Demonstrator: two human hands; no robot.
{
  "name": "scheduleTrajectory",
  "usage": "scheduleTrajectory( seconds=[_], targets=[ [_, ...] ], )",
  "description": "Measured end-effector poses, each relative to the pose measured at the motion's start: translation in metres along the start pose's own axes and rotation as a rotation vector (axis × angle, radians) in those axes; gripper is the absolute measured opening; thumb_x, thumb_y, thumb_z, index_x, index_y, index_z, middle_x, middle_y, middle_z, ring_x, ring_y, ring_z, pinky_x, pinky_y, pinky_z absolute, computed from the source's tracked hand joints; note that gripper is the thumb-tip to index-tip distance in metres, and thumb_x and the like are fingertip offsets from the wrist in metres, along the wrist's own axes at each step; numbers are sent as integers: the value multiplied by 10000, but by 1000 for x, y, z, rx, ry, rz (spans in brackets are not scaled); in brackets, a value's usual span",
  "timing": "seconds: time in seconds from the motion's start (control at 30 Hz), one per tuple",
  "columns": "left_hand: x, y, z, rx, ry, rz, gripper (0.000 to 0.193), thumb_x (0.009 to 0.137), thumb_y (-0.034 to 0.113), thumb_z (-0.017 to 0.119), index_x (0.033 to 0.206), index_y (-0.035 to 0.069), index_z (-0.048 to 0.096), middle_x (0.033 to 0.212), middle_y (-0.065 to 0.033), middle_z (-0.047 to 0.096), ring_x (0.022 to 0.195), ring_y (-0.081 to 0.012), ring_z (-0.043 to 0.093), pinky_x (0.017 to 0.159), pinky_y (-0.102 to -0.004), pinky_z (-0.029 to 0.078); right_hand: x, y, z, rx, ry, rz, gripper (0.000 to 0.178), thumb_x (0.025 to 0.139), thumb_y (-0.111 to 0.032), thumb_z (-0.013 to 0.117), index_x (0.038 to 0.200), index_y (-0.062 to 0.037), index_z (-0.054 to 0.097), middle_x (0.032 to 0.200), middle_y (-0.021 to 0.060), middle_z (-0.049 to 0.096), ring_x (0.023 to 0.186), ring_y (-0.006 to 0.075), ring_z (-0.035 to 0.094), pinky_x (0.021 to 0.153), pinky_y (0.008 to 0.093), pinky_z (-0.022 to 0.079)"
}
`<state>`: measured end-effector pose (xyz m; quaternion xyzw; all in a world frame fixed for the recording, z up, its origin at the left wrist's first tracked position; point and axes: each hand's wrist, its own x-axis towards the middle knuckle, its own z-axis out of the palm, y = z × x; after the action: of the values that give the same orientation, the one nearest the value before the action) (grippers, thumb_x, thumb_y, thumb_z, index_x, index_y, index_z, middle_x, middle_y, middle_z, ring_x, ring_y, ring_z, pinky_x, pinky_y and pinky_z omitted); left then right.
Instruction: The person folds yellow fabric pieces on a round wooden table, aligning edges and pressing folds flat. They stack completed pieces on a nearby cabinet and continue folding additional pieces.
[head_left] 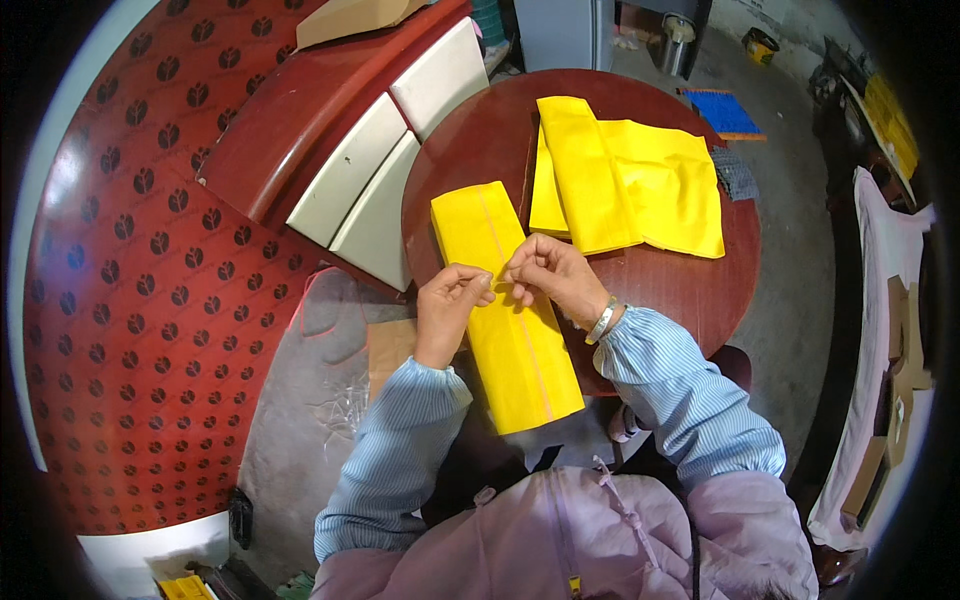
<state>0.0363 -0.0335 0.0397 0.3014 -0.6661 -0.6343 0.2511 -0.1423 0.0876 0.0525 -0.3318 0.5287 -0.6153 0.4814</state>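
A long, folded bundle of yellow cloth-like sheets (pixel 525 375) lies across the near left edge of the round table, its near end sticking out past the rim. Down its length runs a thin pinkish line, a cord or a stripe. Over its middle, my left hand (pixel 448 312) is closed in a pinch. My right hand (pixel 563 282), with a metal bracelet at the wrist, pinches close beside it, fingertips almost meeting the left ones. Whatever sits between the fingers is too small to make out. Beyond my right hand lie more folded yellow sheets (pixel 672 185).
The dark red round table (pixel 690 300) stands beside a red cabinet with cream drawer fronts (pixel 375 190) on the left. A patterned red panel (pixel 150 280) rises farther left. On the floor are a blue mat (pixel 722 113) and a brown cardboard piece (pixel 390 350).
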Motion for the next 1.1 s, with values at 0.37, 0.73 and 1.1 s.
scheduleTrajectory(
  seconds=[0.37,0.73,1.1],
  targets=[
    [7,0,0,-66,-1,-26,112,1043,77,687,1091,-25,693,913,-74,725,747,-136,707,688,-253,579,-1,-17,8,-1113,-4,-490,109,849,-93,782,920,-11,794,909,177,739,827,366,731,781,416,594],
    [8,6,6,483,-30,51,69,986,18,722,1049,9,750,972,-82,742,839,-156,715,756,-269,579,-1,-5,0,-958,-13,-496,120,934,-81,726,1006,11,700,982,200,666,864,387,700,774,439,587],
    [10,-2,-12,347,-314,-158,211,911,163,824,1041,33,720,1018,-106,706,1015,-231,663,933,-337,549,3,9,0,-864,48,-525,121,933,-100,730,986,2,691,969,199,657,868,411,690,770,449,576]
  ],
)
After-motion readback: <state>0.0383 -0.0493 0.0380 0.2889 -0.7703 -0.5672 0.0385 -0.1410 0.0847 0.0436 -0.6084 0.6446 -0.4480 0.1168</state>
